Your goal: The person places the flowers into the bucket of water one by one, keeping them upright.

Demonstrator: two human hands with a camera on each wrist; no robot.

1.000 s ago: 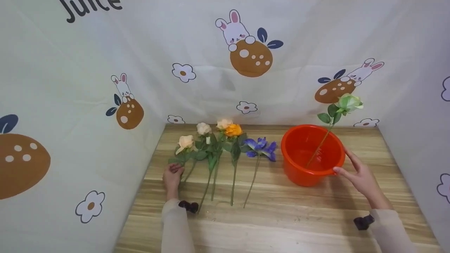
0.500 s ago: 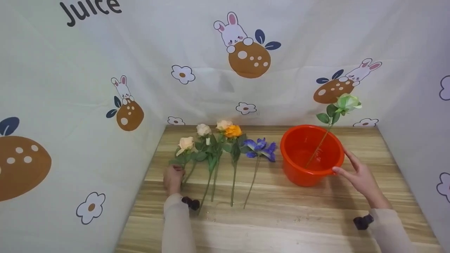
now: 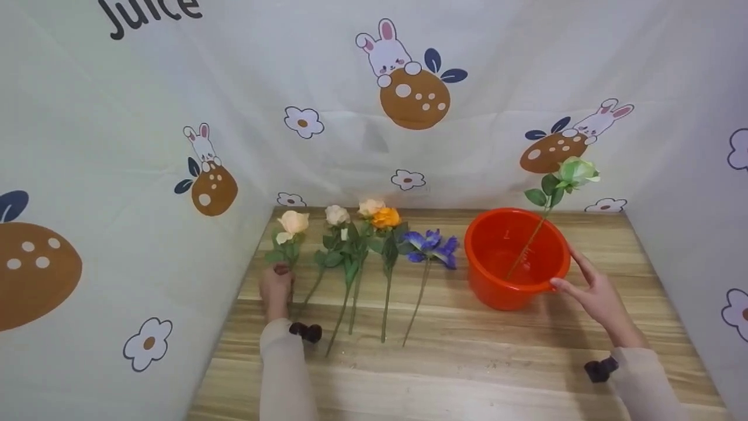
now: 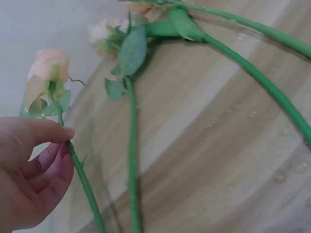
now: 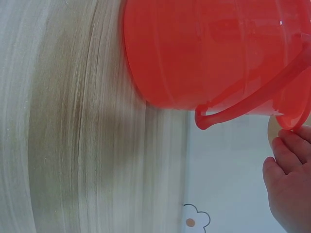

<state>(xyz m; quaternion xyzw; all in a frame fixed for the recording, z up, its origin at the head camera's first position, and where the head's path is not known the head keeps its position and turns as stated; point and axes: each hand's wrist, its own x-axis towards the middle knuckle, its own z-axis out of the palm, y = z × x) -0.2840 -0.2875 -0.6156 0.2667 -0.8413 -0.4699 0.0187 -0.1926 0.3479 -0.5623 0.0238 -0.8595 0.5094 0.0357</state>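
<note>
My left hand [image 3: 276, 291] pinches the green stem of a peach rose [image 3: 293, 223] between thumb and fingers; the left wrist view shows the grip just below the bloom's leaves [image 4: 36, 108]. To its right lie a pale rose [image 3: 336, 214], another peach rose [image 3: 371, 206], an orange flower [image 3: 386, 217] and a blue-purple flower [image 3: 432, 242]. My right hand [image 3: 605, 298] rests against the right side of a red bucket [image 3: 491, 286], thumb and fingers spread along its rim. A pale green rose [image 3: 577, 171] stands tilted in the bucket.
The wooden table [image 3: 444, 386] carries a few water drops. A printed cloth wall [image 3: 327, 52] closes in the back and both sides. On the bucket's outside hangs a red handle [image 5: 257, 99]. Each wrist wears a small black camera.
The left hand has moved a little left and lifted the peach rose slightly, away from the neighbouring stems. My right hand and the bucket stay in place.
</note>
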